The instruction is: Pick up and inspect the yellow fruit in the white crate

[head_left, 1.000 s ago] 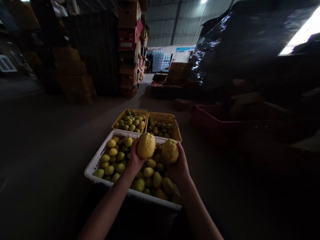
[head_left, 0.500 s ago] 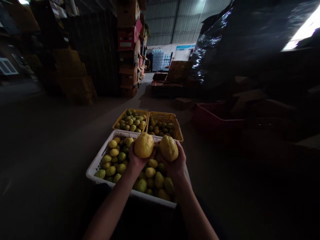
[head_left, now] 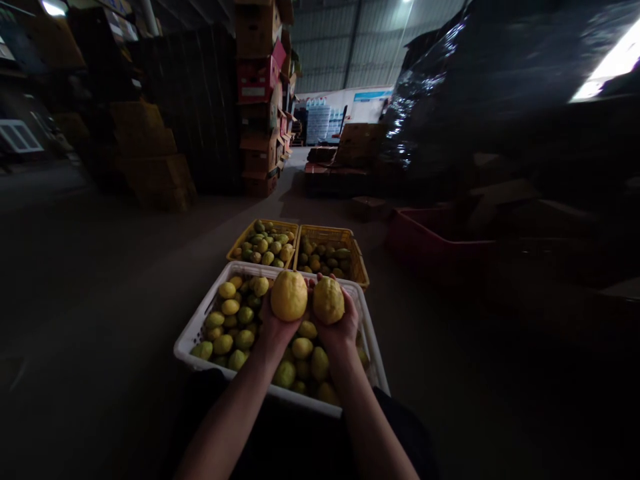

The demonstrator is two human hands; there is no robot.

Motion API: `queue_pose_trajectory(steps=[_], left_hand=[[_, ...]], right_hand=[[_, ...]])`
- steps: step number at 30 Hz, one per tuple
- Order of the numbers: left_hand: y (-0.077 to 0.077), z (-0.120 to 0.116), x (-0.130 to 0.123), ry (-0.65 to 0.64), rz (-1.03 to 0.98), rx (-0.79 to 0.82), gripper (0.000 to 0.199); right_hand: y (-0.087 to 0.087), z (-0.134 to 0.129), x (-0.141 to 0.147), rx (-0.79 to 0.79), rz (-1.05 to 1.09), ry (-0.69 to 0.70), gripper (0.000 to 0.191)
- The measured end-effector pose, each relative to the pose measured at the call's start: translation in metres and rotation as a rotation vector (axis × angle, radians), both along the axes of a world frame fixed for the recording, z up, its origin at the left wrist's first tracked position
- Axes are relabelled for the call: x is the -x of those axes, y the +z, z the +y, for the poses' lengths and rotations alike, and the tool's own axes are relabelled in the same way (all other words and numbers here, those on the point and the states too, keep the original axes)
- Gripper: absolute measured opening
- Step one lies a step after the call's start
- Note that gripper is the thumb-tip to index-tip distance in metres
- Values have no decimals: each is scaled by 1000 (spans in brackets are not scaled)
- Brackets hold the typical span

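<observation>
My left hand (head_left: 277, 332) is closed from below around a large, smooth-looking yellow fruit (head_left: 289, 295). In my right hand (head_left: 345, 328) rests a lumpier yellow-green fruit (head_left: 329, 301), with the fingers curled behind it. Both fruits are held side by side, slightly apart, over a white plastic crate (head_left: 207, 303). That crate is filled with many smaller yellow and green fruits (head_left: 245, 315), some hidden by my hands and forearms. The exact kind of fruit I cannot tell.
Two yellow crates, left (head_left: 243, 235) and right (head_left: 359, 257), hold more fruit just beyond the white one. A dark red tub (head_left: 440, 243) stands on the floor at right. Farther back rise stacked cardboard boxes (head_left: 257, 120) and a plastic-wrapped stack (head_left: 430, 87).
My right hand has moved a little left and turned its fruit, bringing it closer to my left hand. My left hand keeps its fruit in nearly the same place.
</observation>
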State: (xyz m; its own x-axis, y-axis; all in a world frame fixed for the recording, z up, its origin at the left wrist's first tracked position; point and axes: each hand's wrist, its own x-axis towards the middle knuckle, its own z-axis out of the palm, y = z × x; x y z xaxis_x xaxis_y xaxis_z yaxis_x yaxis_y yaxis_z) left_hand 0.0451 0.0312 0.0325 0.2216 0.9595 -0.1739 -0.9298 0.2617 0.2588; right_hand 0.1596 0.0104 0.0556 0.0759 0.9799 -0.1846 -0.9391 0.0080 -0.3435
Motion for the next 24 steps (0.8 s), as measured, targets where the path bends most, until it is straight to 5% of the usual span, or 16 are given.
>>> queue_pose_trajectory(steps=[5,17,24], left_hand=[[-3,1,-1,-6,3,26,47],[29,-14,3,75,-6,258,63],[27,-15,0,57,-27,154,54]], right_hand=[[2,0,7,-5,-21,-22,34],[-4,1,13,-2,-87,-13,32],[-13,6,9,-46,-157,-42,28]])
